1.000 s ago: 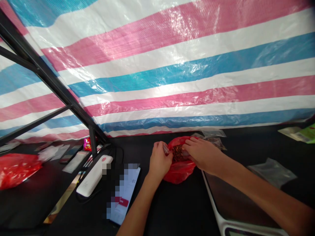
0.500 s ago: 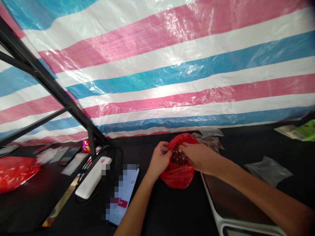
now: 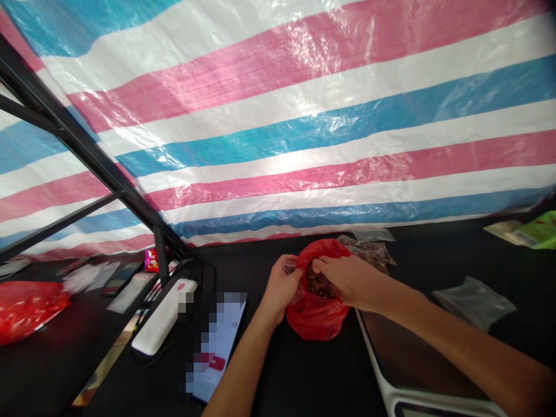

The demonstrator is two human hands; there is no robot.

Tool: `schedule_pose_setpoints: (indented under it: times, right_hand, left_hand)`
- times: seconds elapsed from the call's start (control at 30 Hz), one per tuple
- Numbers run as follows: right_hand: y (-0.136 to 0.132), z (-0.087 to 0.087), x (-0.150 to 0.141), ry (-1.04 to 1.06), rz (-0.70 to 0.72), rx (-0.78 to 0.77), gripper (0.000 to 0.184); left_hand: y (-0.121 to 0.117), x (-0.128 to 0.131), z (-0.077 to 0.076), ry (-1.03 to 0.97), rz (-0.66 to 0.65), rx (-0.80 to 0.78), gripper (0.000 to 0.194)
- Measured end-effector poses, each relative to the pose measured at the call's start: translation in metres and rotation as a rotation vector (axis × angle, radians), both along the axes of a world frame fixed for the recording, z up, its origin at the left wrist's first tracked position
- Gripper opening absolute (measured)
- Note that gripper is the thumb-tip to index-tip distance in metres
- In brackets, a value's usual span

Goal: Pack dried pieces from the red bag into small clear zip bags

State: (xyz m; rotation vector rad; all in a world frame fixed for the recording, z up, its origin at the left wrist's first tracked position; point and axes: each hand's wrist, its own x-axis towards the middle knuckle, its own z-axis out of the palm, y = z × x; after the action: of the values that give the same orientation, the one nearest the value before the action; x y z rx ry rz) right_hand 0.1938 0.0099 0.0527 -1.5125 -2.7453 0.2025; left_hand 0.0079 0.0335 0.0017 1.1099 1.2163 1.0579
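A red plastic bag (image 3: 319, 324) stands open on the black table, with small dark brown and yellowish bits (image 3: 320, 286) inside. At its left rim my left hand (image 3: 281, 286) is closed on a small clear plastic bag (image 3: 290, 266), thumb against the red bag's edge. My right hand (image 3: 347, 282) reaches over the right rim, fingers bent down into the bag's mouth and drawn together. Its fingertips are by the bits; whatever they pinch is hidden. Behind the right hand lie clear packets with brown contents (image 3: 376, 255).
A white-framed device with a dark plate (image 3: 417, 347), like a scale, lies under my right forearm. An empty clear bag (image 3: 475, 301) is to the right. On the left are a phone (image 3: 221, 341), a white power strip (image 3: 165, 315), a black metal frame (image 3: 99, 156) and another red bag (image 3: 30, 310).
My right hand's fingers have shifted slightly left within the red bag's mouth. The red bag has tilted and slid a little toward me. The left hand keeps its grip.
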Motion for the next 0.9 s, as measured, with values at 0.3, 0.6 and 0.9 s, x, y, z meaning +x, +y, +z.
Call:
schedule_pose_setpoints:
  times: [0.3,0.6,0.9]
  right_hand:
    - [-0.002,0.002,-0.002,0.012,-0.03,0.002,0.039]
    - [-0.004,0.003,-0.006,0.001,-0.042,-0.028,0.029]
    - [-0.002,-0.004,-0.012,-0.009,-0.13,0.045,0.027]
  left_hand:
    - [0.001,-0.012,-0.002,0.334,-0.009,0.2,0.015]
    - [0.001,-0.013,-0.007,0.319,-0.176,0.145,0.006]
    - [0.001,-0.009,0.0,0.158,-0.211,0.018,0.011]
